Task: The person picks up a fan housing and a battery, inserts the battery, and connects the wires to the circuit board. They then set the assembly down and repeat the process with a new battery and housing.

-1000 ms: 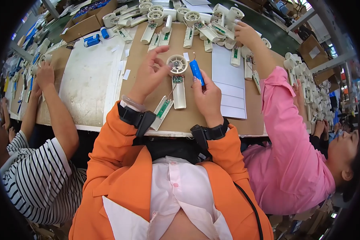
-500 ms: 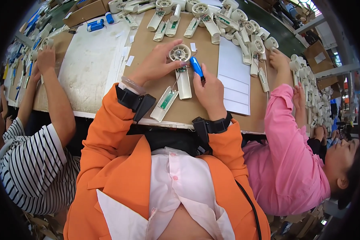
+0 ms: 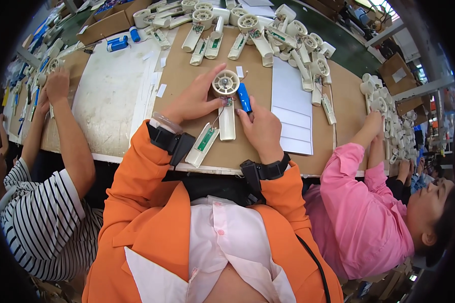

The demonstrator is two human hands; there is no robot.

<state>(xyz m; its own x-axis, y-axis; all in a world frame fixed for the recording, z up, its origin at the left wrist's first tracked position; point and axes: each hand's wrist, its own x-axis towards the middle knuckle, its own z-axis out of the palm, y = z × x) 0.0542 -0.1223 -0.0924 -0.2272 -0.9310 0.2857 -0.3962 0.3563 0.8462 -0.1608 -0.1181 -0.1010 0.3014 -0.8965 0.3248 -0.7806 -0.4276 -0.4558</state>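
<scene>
My left hand (image 3: pixel 194 102) is closed on a cream handheld fan housing (image 3: pixel 228 126), its thumb at the neck below the round spoked head. The open handle lies toward me on the brown board. My right hand (image 3: pixel 263 126) pinches a blue cylindrical battery (image 3: pixel 244 97) between thumb and fingers, just right of the head. A thin wire shows above the battery. Left of the handle lies a loose handle half (image 3: pixel 202 145) with a green circuit board, linked by thin wires to the housing's neck.
Several fan housings (image 3: pixel 247 22) are heaped along the far edge. White sheets (image 3: pixel 292 108) lie to the right, a stained white board (image 3: pixel 108 101) to the left. Blue batteries (image 3: pixel 117 44) and a cardboard box (image 3: pixel 114 22) are at far left. Co-workers in stripes (image 3: pixel 45 217) and pink (image 3: pixel 361 212) work on both sides.
The battery has turned slightly more upright in my right hand. On the right, the co-worker in pink has moved a hand from the heap's edge farther right, now holding a fan housing.
</scene>
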